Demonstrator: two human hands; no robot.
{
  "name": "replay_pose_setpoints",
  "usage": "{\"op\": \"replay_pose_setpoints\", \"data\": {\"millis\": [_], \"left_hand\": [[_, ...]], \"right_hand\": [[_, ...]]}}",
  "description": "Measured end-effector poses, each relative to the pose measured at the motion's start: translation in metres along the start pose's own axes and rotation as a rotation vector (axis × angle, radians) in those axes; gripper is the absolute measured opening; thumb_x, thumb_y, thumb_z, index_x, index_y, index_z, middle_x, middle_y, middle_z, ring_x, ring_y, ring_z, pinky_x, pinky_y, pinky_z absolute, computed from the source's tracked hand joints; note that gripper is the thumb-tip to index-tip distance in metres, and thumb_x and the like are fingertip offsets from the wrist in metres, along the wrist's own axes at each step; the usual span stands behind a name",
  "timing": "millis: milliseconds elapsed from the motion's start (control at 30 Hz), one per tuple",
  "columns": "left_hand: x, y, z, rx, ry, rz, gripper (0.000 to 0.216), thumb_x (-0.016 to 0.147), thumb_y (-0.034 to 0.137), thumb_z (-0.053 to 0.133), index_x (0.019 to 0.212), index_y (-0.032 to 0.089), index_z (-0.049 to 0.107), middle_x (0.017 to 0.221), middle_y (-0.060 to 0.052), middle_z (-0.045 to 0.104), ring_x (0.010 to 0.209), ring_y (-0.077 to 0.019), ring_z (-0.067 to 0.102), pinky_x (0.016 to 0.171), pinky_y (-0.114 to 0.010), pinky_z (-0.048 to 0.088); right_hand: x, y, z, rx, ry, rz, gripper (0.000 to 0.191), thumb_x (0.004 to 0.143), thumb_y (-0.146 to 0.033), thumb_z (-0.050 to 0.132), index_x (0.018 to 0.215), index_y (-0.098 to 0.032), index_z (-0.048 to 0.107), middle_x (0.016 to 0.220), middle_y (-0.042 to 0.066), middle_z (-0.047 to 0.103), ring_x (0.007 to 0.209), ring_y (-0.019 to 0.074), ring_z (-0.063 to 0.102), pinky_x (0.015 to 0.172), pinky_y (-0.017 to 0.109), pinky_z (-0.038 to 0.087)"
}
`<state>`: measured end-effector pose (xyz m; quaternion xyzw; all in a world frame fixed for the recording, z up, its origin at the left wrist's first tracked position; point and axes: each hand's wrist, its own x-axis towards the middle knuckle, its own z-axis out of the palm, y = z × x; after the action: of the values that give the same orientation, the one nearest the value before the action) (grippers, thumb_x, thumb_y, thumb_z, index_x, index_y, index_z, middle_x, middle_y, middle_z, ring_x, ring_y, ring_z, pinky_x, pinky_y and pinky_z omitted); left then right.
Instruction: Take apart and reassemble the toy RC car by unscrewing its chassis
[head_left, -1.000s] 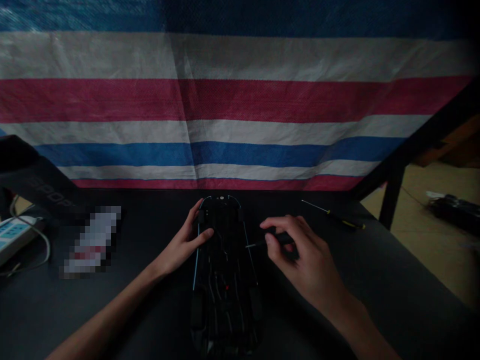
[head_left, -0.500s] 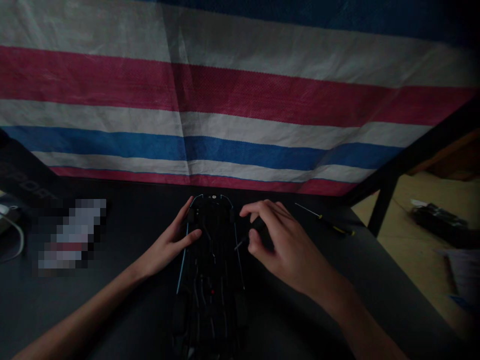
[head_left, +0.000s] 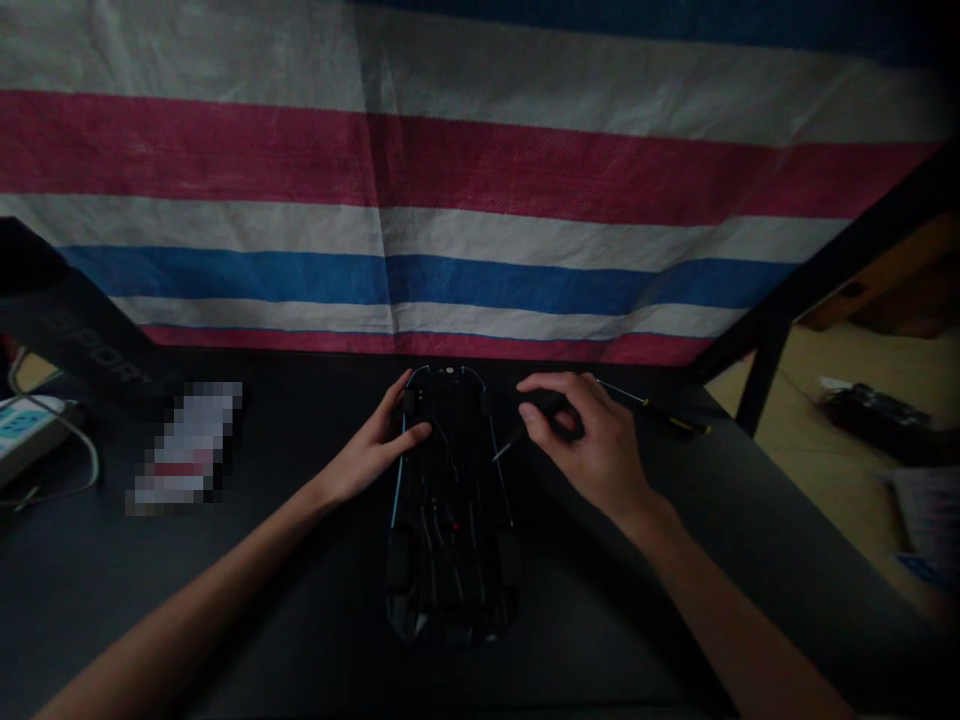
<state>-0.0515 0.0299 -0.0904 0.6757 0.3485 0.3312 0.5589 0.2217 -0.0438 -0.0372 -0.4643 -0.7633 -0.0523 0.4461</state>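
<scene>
A dark toy car chassis lies lengthwise on the black table, its underside up, with thin blue edges. My left hand rests on the chassis's far left side, thumb laid on top and fingers round its edge. My right hand is closed on a small screwdriver with a dark handle. The screwdriver's thin shaft points left and down at the chassis's right edge.
A second thin screwdriver with a yellow band lies at the table's far right. A blurred white packet sits left, with a power strip and cable beyond it. A striped tarp hangs behind. Floor shows right of the table's edge.
My right hand has carried the screwdriver farther from me, alongside the chassis's far right part. The left hand keeps its hold. The camera view has shifted a little.
</scene>
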Motion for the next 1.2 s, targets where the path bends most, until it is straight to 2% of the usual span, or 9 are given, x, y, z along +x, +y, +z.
{"op": "replay_pose_setpoints", "data": {"millis": [67,233,400,567,633,733,900,1067,1200], "left_hand": [[0.002,-0.001,0.0,-0.036,-0.004,-0.01,0.088,0.097,0.047,0.067,0.168,0.03,0.02,0.174,-0.01,0.033,0.16,-0.0357,0.029,0.132,-0.056,0.021],[0.004,-0.004,0.0,-0.077,-0.005,0.026,0.08,0.097,0.043,0.069,0.164,0.029,0.028,0.169,-0.012,0.04,0.155,-0.0345,0.039,0.129,-0.056,0.029],[0.003,-0.006,0.0,-0.088,0.014,0.046,0.074,0.096,0.043,0.071,0.159,0.03,0.034,0.164,-0.012,0.046,0.149,-0.0341,0.048,0.125,-0.055,0.035],[0.003,-0.004,0.001,-0.072,0.029,0.044,0.075,0.096,0.043,0.071,0.158,0.029,0.033,0.162,-0.012,0.047,0.15,-0.0339,0.046,0.126,-0.053,0.035],[0.003,-0.005,0.002,-0.08,0.032,0.047,0.075,0.095,0.043,0.071,0.158,0.029,0.034,0.164,-0.012,0.045,0.15,-0.0341,0.045,0.126,-0.053,0.035],[0.003,-0.006,0.003,-0.089,0.03,0.051,0.074,0.095,0.043,0.071,0.158,0.029,0.035,0.163,-0.013,0.046,0.148,-0.0347,0.047,0.125,-0.055,0.035],[0.004,-0.007,0.002,-0.081,0.032,0.055,0.075,0.094,0.043,0.072,0.158,0.029,0.035,0.164,-0.013,0.044,0.151,-0.0352,0.044,0.126,-0.055,0.033],[0.003,-0.005,0.002,-0.082,0.029,0.04,0.075,0.095,0.043,0.072,0.158,0.029,0.034,0.164,-0.013,0.045,0.15,-0.0355,0.045,0.125,-0.056,0.034],[0.003,-0.005,0.002,-0.105,0.025,0.032,0.073,0.095,0.043,0.071,0.158,0.031,0.034,0.164,-0.012,0.045,0.15,-0.0343,0.046,0.125,-0.056,0.035]], "right_hand": [[-0.001,0.0,0.0,0.014,0.018,0.005,0.016,0.1,-0.02,0.062,0.114,-0.027,0.063,0.1,0.0,0.072,0.07,0.0153,0.059,0.078,0.034,0.051],[-0.005,0.003,0.002,0.064,-0.001,-0.05,0.025,0.102,-0.02,0.052,0.126,-0.024,0.059,0.108,0.005,0.071,0.098,0.0224,0.067,0.092,0.039,0.052],[-0.006,0.002,0.001,0.019,0.02,-0.035,0.018,0.099,-0.019,0.063,0.115,-0.027,0.063,0.103,0.001,0.074,0.085,0.0184,0.066,0.075,0.032,0.053],[-0.006,0.001,-0.001,0.029,-0.011,-0.067,0.025,0.099,-0.02,0.056,0.122,-0.025,0.062,0.101,0.003,0.072,0.089,0.0204,0.067,0.087,0.038,0.055],[-0.008,-0.001,-0.001,0.031,0.004,-0.045,0.019,0.099,-0.021,0.06,0.117,-0.027,0.064,0.1,0.001,0.073,0.078,0.0171,0.066,0.075,0.032,0.056],[-0.011,-0.003,0.0,0.044,0.02,0.016,0.015,0.097,-0.02,0.064,0.11,-0.028,0.064,0.098,-0.001,0.073,0.068,0.013,0.062,0.055,0.024,0.049],[-0.011,-0.003,0.001,0.07,0.007,-0.036,0.02,0.099,-0.021,0.056,0.117,-0.027,0.062,0.1,0.001,0.073,0.083,0.0172,0.068,0.08,0.032,0.056],[-0.01,-0.004,0.001,0.054,0.047,-0.012,0.014,0.098,-0.019,0.062,0.108,-0.028,0.063,0.093,-0.003,0.073,0.071,0.0142,0.065,0.078,0.031,0.055],[-0.011,-0.005,0.002,0.076,0.026,-0.048,0.026,0.098,-0.02,0.056,0.122,-0.027,0.06,0.102,0.001,0.074,0.085,0.0188,0.069,0.091,0.038,0.054]]}}
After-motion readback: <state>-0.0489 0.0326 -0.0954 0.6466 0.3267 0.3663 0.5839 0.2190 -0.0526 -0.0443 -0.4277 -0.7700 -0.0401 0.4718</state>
